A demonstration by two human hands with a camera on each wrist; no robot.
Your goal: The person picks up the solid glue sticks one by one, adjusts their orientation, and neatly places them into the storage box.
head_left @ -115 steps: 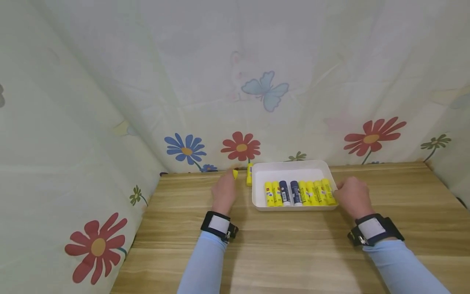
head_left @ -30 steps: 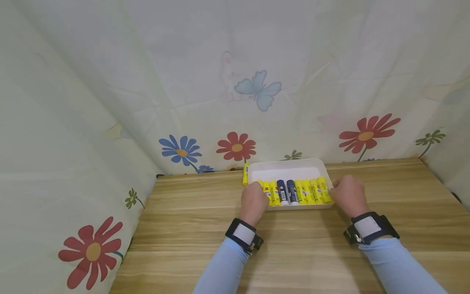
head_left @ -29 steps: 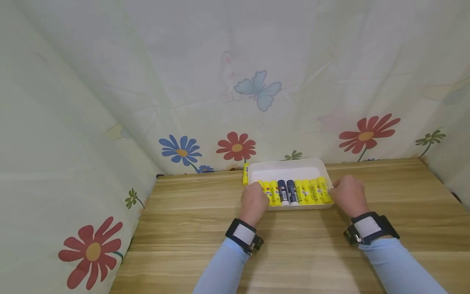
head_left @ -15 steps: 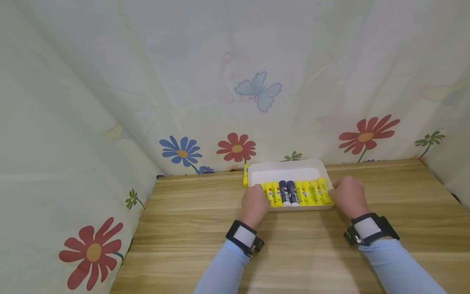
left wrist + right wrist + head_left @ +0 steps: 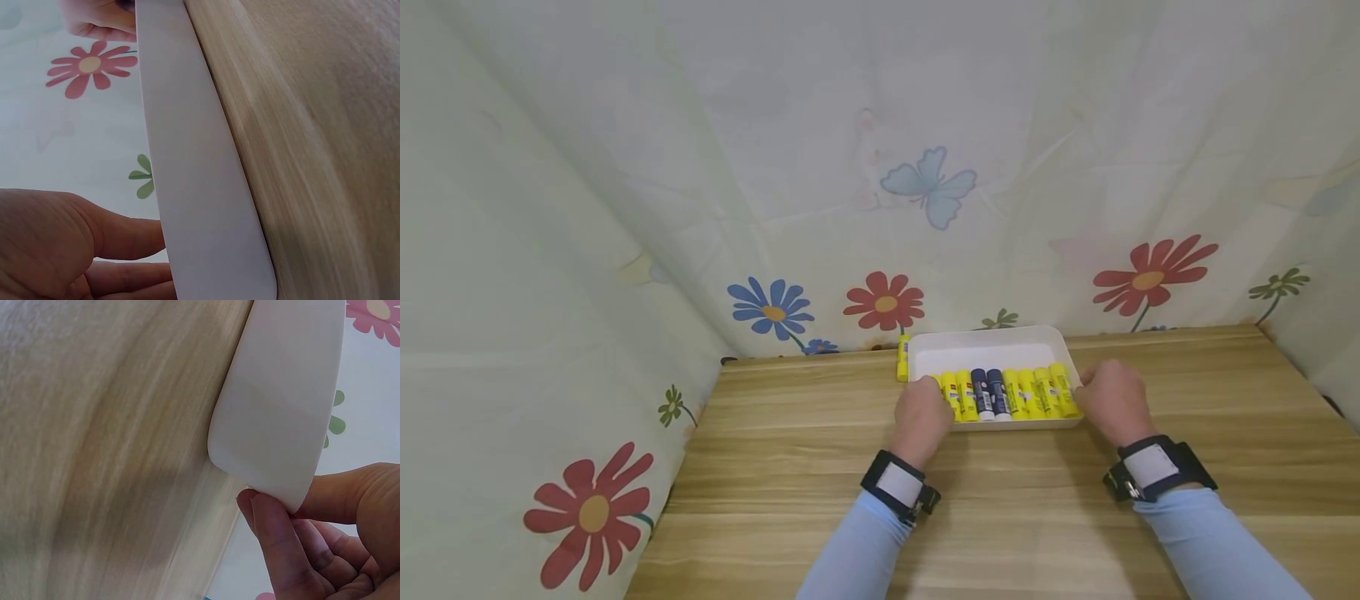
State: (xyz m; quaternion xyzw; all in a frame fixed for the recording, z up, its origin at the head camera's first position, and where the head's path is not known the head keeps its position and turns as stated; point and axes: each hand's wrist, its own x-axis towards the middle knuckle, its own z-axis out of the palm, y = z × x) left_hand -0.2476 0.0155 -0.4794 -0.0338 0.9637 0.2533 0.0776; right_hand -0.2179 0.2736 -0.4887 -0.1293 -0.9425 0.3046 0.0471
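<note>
A white tray (image 5: 977,343) stands near the back of the table, with yellow and navy glue sticks (image 5: 985,396) lying side by side along its front. My left hand (image 5: 921,417) is at the tray's front left corner, holding a yellow glue stick (image 5: 937,380) that it mostly covers. In the left wrist view its thumb and fingers reach over the tray's wall (image 5: 194,156), tips hidden behind it. On the other side my right hand (image 5: 1115,404) pinches the tray's right end. The right wrist view shows thumb and forefinger gripping the rim (image 5: 294,503).
Another yellow glue stick (image 5: 903,358) lies on the table against the tray's left end. Behind the wooden table (image 5: 790,433) hangs a curtain (image 5: 1000,167) printed with flowers and a butterfly, which also covers the sides.
Since the oldest frame my left hand has come right, bringing a yellow glue stick from beside the tray into its left end. The navy sticks now lie closer together. My right hand stays put.
</note>
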